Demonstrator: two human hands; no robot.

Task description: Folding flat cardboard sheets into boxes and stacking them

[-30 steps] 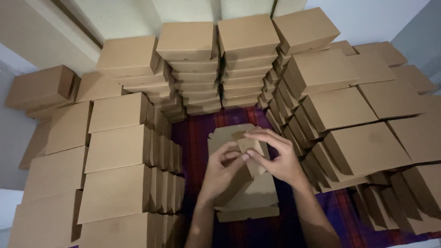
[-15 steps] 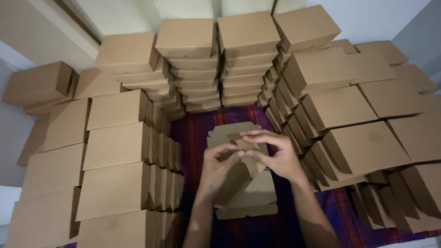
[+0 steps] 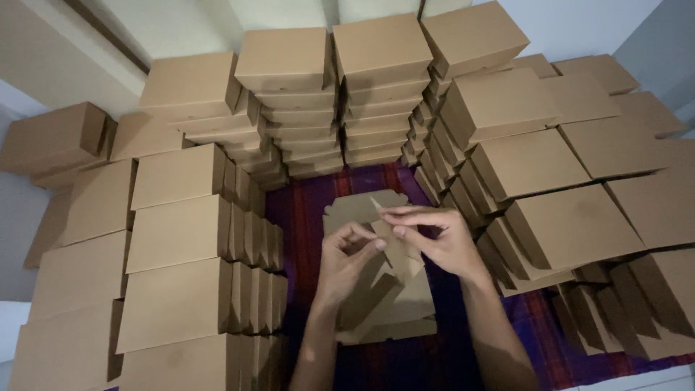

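The flap has lifted, both the left hand (image 3: 346,264) and right hand (image 3: 438,239) pinching the flat cardboard box (image 3: 380,289).

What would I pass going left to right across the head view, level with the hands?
Rows of folded brown boxes on the left → left hand → flat cardboard blank being folded → right hand → slanted rows of brown boxes on the right.

Striped cloth (image 3: 405,366), perhaps floor-laid, under cardboard boxes (image 3: 177,232)
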